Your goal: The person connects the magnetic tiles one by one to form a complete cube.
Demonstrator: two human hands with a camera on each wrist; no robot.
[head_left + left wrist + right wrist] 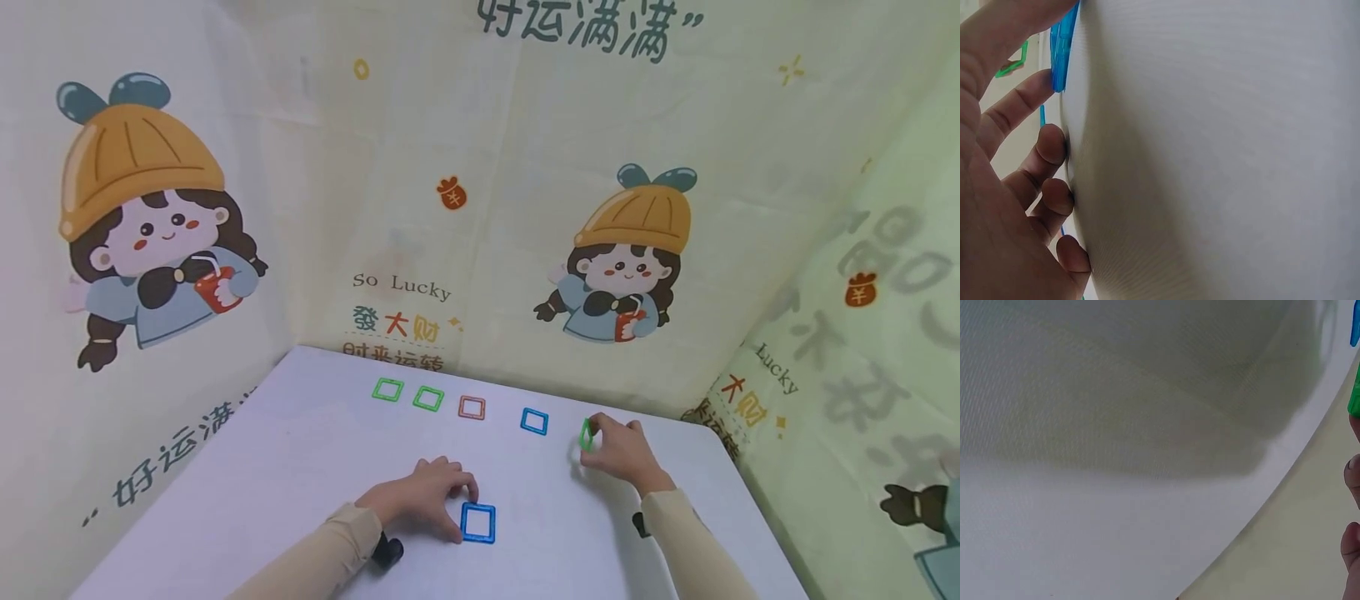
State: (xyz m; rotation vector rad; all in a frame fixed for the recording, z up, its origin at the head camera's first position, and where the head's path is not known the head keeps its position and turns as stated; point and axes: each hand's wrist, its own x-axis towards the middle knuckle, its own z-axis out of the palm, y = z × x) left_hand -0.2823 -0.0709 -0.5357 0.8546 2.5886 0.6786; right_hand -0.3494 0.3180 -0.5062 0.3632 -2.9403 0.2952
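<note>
My left hand (pixel 420 493) holds a blue square frame (pixel 492 523) by its left side, low over the front middle of the white table. In the left wrist view the blue frame (pixel 1063 53) appears edge-on between thumb and index finger, while the other fingers curl near the tabletop. To the right and farther back, my right hand (pixel 624 447) pinches a green square frame (pixel 583 435) between thumb and fingers, tilted up nearly edge-on. Only the end of that green frame (pixel 1354 400) and some fingertips show at the edge of the right wrist view.
Along the back of the table (pixel 300 467) lie two green frames (pixel 386 399) on the left, then an orange-red frame (pixel 472 417) and a blue frame (pixel 533 431). Printed cloth (pixel 495 275) hangs behind the table and at both sides.
</note>
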